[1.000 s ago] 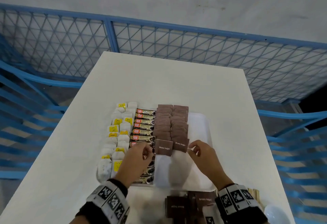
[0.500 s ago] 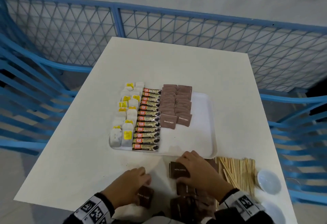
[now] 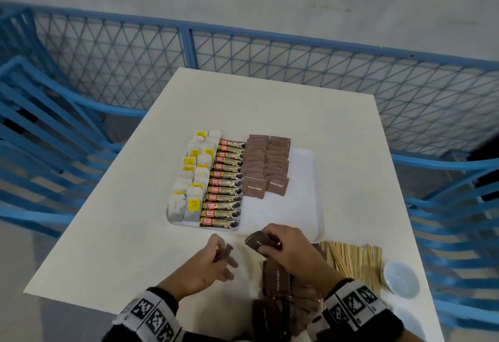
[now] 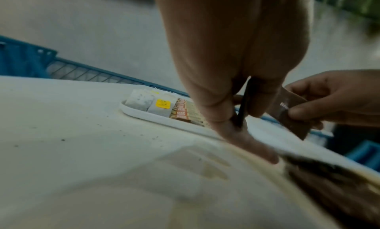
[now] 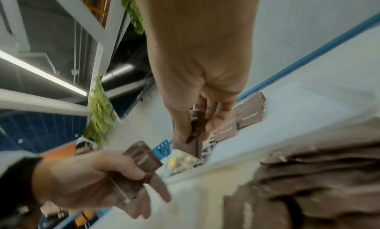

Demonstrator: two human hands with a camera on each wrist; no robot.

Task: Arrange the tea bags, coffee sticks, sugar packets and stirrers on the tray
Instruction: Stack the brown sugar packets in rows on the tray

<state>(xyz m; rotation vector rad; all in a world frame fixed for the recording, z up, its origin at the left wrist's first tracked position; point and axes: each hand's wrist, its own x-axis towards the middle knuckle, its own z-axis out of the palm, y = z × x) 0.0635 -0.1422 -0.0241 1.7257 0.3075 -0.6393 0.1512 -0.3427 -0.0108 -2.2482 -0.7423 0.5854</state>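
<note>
Both hands hover just before the near rim of the tray (image 3: pixel 318 193), each pinching one brown sugar packet: the left hand (image 3: pixel 213 263) holds its packet (image 3: pixel 229 250) on edge, the right hand (image 3: pixel 289 249) holds its packet (image 3: pixel 256 241) tilted. The free tray floor lies at 12 o'clock from the right hand (the nearer one), below the two sugar columns (image 3: pixel 266 163), whose long axis runs toward 12. The tray also holds tea bags (image 3: pixel 193 179) and coffee sticks (image 3: pixel 225 182); the stirrers (image 3: pixel 353 258) lie on the table, at 3 o'clock.

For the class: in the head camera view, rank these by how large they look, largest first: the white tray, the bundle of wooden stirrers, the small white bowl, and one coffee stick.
1. white tray
2. bundle of wooden stirrers
3. small white bowl
4. coffee stick

Bowl and coffee stick look close; the bowl lies nearer the camera, so that pair is unsure.
</note>
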